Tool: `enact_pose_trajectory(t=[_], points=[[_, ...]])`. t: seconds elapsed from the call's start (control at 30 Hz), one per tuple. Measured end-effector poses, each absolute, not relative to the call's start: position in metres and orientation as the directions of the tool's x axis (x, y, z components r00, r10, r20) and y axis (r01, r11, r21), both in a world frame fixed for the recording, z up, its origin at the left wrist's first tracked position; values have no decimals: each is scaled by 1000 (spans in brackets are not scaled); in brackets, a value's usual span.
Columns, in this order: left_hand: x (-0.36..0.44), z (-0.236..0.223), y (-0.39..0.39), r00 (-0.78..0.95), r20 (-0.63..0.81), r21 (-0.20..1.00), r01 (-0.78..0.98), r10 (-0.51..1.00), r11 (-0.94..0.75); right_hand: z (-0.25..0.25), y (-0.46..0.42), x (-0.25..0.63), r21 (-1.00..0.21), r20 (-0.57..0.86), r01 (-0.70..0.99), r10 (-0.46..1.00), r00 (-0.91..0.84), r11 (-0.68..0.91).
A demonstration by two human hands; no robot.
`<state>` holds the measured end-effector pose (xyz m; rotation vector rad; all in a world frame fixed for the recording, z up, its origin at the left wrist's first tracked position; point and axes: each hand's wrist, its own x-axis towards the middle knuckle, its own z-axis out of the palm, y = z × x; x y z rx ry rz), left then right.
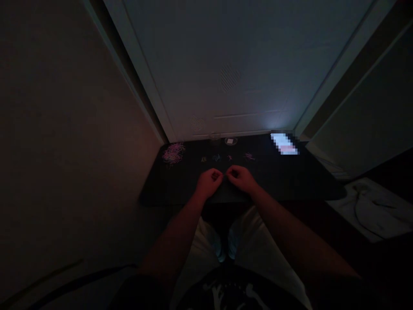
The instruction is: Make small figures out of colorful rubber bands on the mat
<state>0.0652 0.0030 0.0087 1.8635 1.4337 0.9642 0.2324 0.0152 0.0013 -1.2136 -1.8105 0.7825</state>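
Observation:
My left hand [209, 180] and my right hand [240, 177] are close together above the front middle of a dark table. Thumb and fingers are pinched on both, with the fingertips almost meeting. Whatever they pinch is too small and dim to name. Just beyond the hands lie little groups of thin coloured pieces: a yellowish group [203, 159], a bluish group [216, 158], a pink group [229, 158] and a purple group [249, 156]. A larger loose heap of thin, mostly pink and purple pieces [173, 153] spreads at the table's back left.
The dark table [290, 181] stands against a pale panel [245, 56]. At its back are a clear cup-like container [214, 137], a small round dish with a white square [230, 141] and a lit screen [284, 143]. A wall [80, 129] rises on the left.

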Motion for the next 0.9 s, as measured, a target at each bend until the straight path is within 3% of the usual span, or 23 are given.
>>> enact_pose_trajectory(t=[0.9], points=[[65,12,0,236,173,762,583,956,-281,1,17,234,-806,310,444,918,-248,392]])
